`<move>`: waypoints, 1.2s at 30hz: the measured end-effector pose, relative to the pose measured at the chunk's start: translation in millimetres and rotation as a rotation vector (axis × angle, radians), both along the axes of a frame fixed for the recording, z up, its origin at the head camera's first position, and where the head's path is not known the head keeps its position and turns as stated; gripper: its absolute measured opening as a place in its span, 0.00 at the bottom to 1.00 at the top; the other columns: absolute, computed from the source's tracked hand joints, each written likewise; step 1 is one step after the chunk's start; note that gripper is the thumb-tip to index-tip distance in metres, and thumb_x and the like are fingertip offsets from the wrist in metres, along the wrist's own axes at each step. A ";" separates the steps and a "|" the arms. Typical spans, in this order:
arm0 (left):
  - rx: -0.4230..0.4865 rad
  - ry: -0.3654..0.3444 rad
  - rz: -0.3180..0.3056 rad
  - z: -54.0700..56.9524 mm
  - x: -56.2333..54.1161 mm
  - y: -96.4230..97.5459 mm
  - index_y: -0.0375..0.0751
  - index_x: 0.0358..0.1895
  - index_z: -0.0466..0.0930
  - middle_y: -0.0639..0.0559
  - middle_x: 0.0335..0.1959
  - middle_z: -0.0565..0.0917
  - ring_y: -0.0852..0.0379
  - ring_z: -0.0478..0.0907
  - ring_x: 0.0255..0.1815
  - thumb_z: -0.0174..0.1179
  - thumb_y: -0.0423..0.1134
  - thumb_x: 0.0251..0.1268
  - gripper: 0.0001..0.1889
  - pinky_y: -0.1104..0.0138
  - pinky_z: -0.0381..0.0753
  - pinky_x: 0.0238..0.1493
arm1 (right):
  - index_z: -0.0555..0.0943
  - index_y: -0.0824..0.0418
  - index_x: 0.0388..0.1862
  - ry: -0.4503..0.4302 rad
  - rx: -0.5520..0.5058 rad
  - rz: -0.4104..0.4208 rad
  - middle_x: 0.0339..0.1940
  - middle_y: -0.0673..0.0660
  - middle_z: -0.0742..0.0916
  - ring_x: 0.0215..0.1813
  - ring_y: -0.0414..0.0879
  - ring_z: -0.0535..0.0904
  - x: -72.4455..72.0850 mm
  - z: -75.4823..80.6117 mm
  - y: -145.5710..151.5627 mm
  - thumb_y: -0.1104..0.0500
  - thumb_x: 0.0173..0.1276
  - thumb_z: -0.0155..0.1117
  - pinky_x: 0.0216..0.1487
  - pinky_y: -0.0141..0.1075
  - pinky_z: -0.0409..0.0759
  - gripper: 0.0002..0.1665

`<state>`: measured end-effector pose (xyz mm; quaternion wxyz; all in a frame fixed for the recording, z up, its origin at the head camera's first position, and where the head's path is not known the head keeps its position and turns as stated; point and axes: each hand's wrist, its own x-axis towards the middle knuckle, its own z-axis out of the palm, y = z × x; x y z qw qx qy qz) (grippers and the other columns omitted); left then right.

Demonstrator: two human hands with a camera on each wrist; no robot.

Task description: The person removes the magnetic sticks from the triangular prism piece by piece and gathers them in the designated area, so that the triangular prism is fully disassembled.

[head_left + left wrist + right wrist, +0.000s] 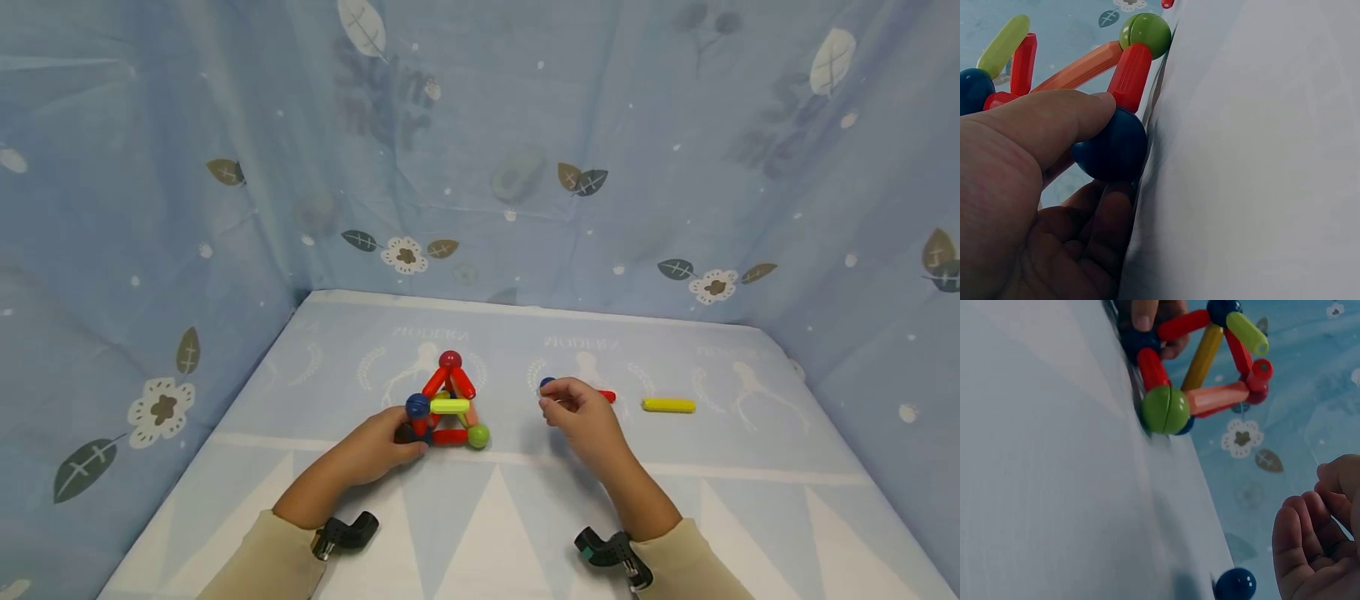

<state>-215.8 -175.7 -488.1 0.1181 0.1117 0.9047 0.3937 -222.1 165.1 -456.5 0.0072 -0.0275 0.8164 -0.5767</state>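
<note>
A magnetic stick-and-ball frame [450,437] stands on the table, built of red, orange and yellow sticks joined by balls. My left hand [377,448] grips its lower left corner, thumb pressed on a dark blue ball [1111,150] and fingers behind it. An upper blue ball [417,406] carries a yellow-green stick [450,407] that juts out with one free end. A green ball [478,437] forms the lower right corner, a dark red ball [450,359] the top. My right hand [588,423], loosely curved with nothing visible in it, hovers beside a loose blue ball [1235,585].
A red stick [609,396] lies partly hidden behind the right hand. Farther right lies a yellow stick [669,406]. Patterned cloth covers the table [480,533], and blue curtains [480,167] hang behind and at both sides.
</note>
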 end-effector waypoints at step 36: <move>0.020 0.036 -0.016 0.0 2.4 0.0 0.48 0.62 0.81 0.53 0.54 0.86 0.53 0.81 0.56 0.73 0.42 0.66 0.22 0.45 0.78 0.66 | 0.82 0.58 0.45 -0.023 -0.143 0.195 0.45 0.56 0.85 0.40 0.42 0.87 19.3 -9.0 -99.9 0.60 0.70 0.74 0.40 0.29 0.85 0.09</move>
